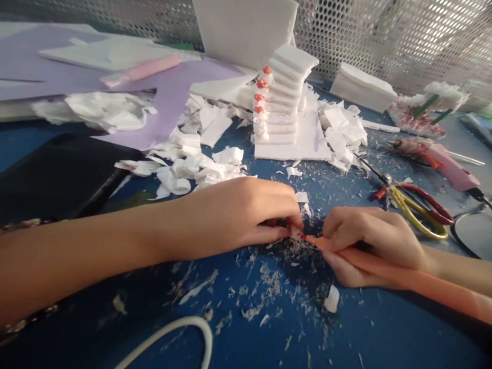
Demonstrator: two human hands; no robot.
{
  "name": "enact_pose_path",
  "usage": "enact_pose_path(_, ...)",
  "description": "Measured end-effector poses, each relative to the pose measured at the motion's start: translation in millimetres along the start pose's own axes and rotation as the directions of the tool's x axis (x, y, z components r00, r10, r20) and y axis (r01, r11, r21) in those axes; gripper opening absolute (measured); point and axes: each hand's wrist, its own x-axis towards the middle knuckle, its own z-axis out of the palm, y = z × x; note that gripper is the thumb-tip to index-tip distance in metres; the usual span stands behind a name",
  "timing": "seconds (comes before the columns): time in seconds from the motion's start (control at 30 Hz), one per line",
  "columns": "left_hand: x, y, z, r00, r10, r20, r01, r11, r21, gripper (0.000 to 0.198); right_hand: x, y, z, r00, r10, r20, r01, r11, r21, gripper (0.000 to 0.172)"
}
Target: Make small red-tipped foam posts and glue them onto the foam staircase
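Low over the blue table, my left hand [265,205] pinches a small white-and-red piece [295,232] between thumb and fingertips. My right hand [369,246] is closed around a long orange strip [365,260], whose narrow reddish tip meets or nearly meets that piece. The strip widens towards the lower right, and whether it is paper or foam I cannot tell. Beyond my hands rises a white stepped stack [282,118] on a white base sheet [307,138]. Small white rolls, several topped with orange-red bits, line its left edge.
White paper scraps [207,166] lie around the stack. Scissors [415,205] and a pink glue gun [442,161] rest at right. A black flat object [57,174] and purple sheets [165,110] are at left. A white cable [192,320] loops in front; perforated metal [384,31] stands behind.
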Motion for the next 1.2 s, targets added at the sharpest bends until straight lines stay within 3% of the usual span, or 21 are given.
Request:
enact_pose_path(0.23,0.1,0.4,1.1,0.999,0.018,-0.035,-0.018,1.0,0.016,0.012,4.4,-0.2,-1.6,1.0,-0.01,-0.021,0.01,0.999,-0.035,0.016)
enact_pose_path(0.4,0.3,-0.4,-0.3,0.996,0.068,-0.051,-0.067,0.998,0.017,0.018,4.9,-0.1,-3.9,0.998,-0.05,0.038,0.05,0.999,0.007,0.014)
enact_pose_path(0.63,2.3,0.2,-1.0,0.999,0.015,-0.052,-0.013,0.999,0.031,0.016,3.9,1.9,-4.4,0.999,0.041,0.021,-0.043,0.996,0.074,0.015)
enact_pose_path(0.8,3.3,-0.3,-1.2,0.997,-0.052,-0.06,0.051,0.999,-0.014,0.011,7.2,1.0,-5.4,0.985,0.172,-0.023,-0.168,0.98,0.109,0.013)
enact_pose_path(1.2,2.7,0.4,0.3,0.993,-0.107,-0.054,0.105,0.994,-0.038,0.009,9.3,3.9,-5.3,0.969,0.245,0.037,-0.246,0.938,0.246,0.015)
